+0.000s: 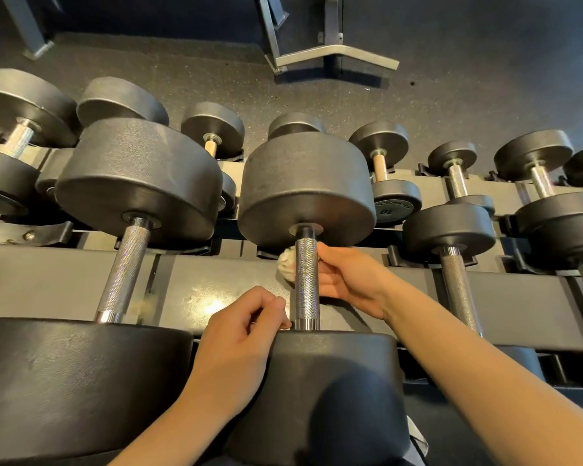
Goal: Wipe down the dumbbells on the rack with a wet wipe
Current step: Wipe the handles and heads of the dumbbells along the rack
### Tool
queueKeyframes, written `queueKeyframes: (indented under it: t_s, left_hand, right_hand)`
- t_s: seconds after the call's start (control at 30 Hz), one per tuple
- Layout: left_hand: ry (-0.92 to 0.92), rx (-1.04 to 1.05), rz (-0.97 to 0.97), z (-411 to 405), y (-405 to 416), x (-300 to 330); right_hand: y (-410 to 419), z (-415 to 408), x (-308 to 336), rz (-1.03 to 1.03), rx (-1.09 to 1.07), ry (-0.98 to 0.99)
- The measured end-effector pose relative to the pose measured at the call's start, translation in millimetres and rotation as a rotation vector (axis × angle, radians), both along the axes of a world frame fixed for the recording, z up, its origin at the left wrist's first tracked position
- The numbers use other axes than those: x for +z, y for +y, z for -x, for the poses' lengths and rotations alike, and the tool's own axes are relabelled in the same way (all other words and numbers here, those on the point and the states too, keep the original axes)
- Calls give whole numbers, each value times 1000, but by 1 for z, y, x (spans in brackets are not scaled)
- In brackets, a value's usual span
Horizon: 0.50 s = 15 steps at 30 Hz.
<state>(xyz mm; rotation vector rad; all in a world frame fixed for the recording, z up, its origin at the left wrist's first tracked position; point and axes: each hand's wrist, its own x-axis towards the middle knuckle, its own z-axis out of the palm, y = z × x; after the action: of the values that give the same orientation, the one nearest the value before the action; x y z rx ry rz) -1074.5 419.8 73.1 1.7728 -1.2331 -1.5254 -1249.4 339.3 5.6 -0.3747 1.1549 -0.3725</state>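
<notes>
While the right hand [347, 280] curls round the knurled steel handle [306, 284] of the middle dumbbell [307, 190] on the rack [216, 284], its fingers press a crumpled white wet wipe [287, 266] against the handle's left side, just below the far head. Left of the handle, the left hand [246, 327] rests on the near head [334, 364], fingers loosely curled, holding nothing. A larger dumbbell [138, 176] lies left of the handle, a smaller dumbbell [450, 230] right. Beyond, smaller weights sit on a lower tier.
</notes>
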Motion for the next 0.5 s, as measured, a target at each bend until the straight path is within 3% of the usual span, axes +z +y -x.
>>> queueKeyframes:
  t_s: [0.27,0.5]
  left_hand:
    - [-3,-41,21,-5,0,-6]
    - [17,-42,19,-4,-3,-5]
  right_hand:
    - [26,46,21,52,384,-5]
    - [0,3,-1,86,-154,118]
